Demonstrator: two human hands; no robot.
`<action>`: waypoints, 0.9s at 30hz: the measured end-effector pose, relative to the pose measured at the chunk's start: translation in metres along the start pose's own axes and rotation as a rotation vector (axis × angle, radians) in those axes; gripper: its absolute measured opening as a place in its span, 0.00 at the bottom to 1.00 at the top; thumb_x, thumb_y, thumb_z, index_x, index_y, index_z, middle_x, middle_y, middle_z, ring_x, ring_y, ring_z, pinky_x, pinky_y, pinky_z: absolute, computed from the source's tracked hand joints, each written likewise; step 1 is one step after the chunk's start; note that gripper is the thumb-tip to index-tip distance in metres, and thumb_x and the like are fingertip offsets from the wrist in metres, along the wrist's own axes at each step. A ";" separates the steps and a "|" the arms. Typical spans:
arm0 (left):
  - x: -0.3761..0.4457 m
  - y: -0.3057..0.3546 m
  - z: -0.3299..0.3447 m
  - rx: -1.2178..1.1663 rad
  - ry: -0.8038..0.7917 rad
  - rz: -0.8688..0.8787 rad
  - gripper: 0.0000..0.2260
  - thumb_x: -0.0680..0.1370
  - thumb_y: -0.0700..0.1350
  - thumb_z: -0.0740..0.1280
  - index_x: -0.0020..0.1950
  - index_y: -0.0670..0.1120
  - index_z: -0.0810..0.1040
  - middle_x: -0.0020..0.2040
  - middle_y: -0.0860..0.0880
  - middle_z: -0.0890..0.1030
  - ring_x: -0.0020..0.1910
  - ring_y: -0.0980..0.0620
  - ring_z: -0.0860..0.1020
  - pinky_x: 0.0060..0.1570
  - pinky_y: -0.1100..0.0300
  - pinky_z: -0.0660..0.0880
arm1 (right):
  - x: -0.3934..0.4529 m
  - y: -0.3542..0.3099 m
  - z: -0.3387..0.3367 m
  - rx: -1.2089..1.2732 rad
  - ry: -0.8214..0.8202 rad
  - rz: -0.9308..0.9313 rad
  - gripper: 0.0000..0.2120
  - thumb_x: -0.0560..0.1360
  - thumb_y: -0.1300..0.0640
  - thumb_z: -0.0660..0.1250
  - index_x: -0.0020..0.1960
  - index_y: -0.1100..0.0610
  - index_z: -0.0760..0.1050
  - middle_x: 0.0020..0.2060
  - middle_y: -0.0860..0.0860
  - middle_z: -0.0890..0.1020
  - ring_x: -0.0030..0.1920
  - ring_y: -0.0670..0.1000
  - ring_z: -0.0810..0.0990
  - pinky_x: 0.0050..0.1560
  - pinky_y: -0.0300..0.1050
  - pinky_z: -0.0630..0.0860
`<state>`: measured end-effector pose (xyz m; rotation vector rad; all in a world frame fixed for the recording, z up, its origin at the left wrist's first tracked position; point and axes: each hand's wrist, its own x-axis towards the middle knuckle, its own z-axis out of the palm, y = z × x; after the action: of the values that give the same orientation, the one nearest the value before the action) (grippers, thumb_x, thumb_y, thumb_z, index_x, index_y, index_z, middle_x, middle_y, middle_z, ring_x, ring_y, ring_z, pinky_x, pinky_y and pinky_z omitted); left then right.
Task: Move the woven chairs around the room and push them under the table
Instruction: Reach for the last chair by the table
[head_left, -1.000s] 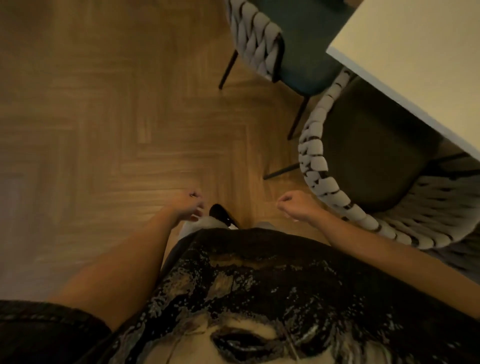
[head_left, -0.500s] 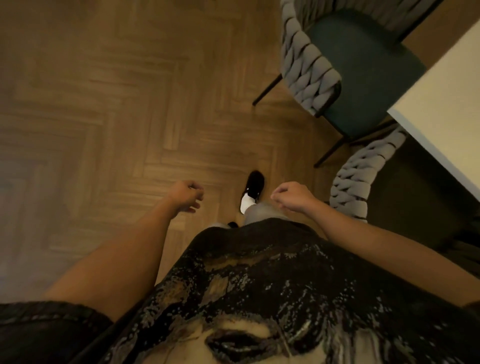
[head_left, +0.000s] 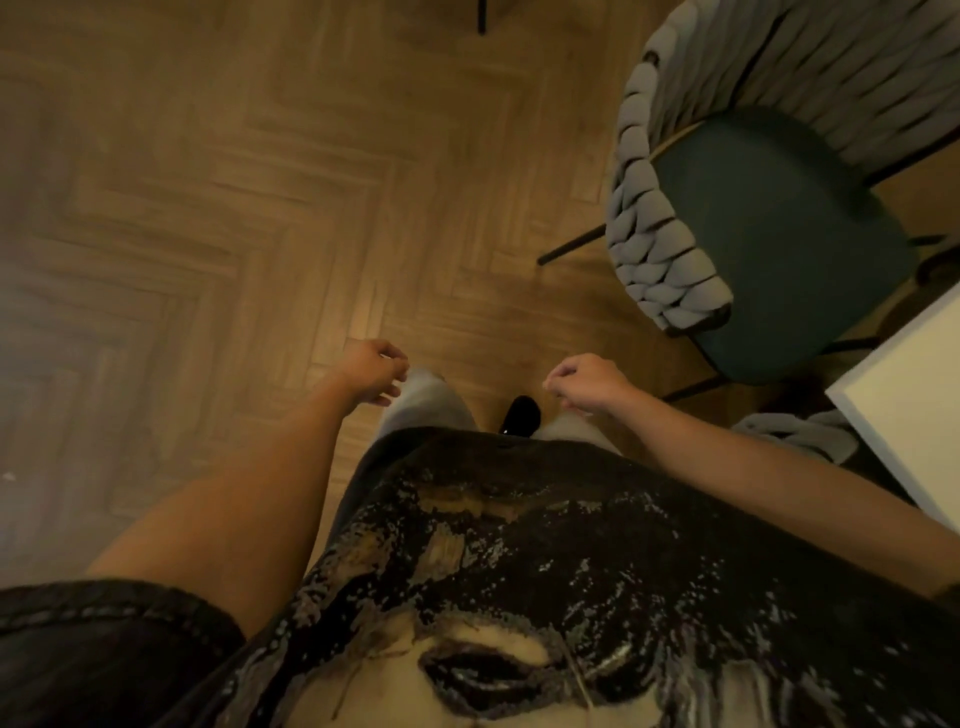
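Observation:
A woven chair (head_left: 660, 228) with a grey braided back and a dark teal seat stands at the upper right, its seat turned toward the white table (head_left: 914, 410) at the right edge. A second woven chair (head_left: 800, 436) shows only a strip of grey weave beside the table's corner. My left hand (head_left: 371, 371) and my right hand (head_left: 584, 382) hang in front of my body with loosely curled fingers. Neither holds anything, and both are well apart from the chairs.
Herringbone wood floor (head_left: 234, 218) fills the left and centre. A thin dark leg (head_left: 482, 15) of some furniture pokes in at the top edge. My black shoe (head_left: 521, 413) is between my hands.
I have walked forward along the table. The teal chair has slid lower and larger in view, and the second chair has nearly left view at the right. Both hands stay empty.

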<state>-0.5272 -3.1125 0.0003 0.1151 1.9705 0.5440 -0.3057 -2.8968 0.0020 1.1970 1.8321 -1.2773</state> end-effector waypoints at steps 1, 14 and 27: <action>0.008 0.012 -0.007 0.007 0.002 0.008 0.04 0.81 0.42 0.65 0.55 0.44 0.77 0.48 0.44 0.82 0.42 0.48 0.81 0.42 0.52 0.80 | 0.008 -0.008 -0.009 0.001 0.011 -0.003 0.07 0.81 0.51 0.68 0.52 0.52 0.83 0.46 0.48 0.83 0.51 0.50 0.83 0.52 0.48 0.81; 0.147 0.193 -0.113 0.204 -0.141 0.082 0.07 0.81 0.41 0.66 0.58 0.42 0.77 0.52 0.43 0.81 0.47 0.47 0.80 0.48 0.51 0.80 | 0.112 -0.125 -0.107 0.163 0.124 0.080 0.05 0.80 0.50 0.68 0.48 0.47 0.82 0.45 0.47 0.84 0.49 0.47 0.83 0.53 0.48 0.81; 0.260 0.376 -0.166 0.493 -0.224 0.177 0.07 0.83 0.43 0.64 0.60 0.44 0.76 0.51 0.45 0.81 0.46 0.48 0.82 0.51 0.50 0.82 | 0.188 -0.198 -0.201 0.392 0.232 0.142 0.06 0.79 0.50 0.68 0.48 0.49 0.83 0.51 0.48 0.84 0.53 0.50 0.82 0.53 0.47 0.79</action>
<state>-0.8496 -2.7487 0.0020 0.6359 1.8453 0.1371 -0.5597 -2.6724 -0.0066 1.7160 1.6577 -1.5123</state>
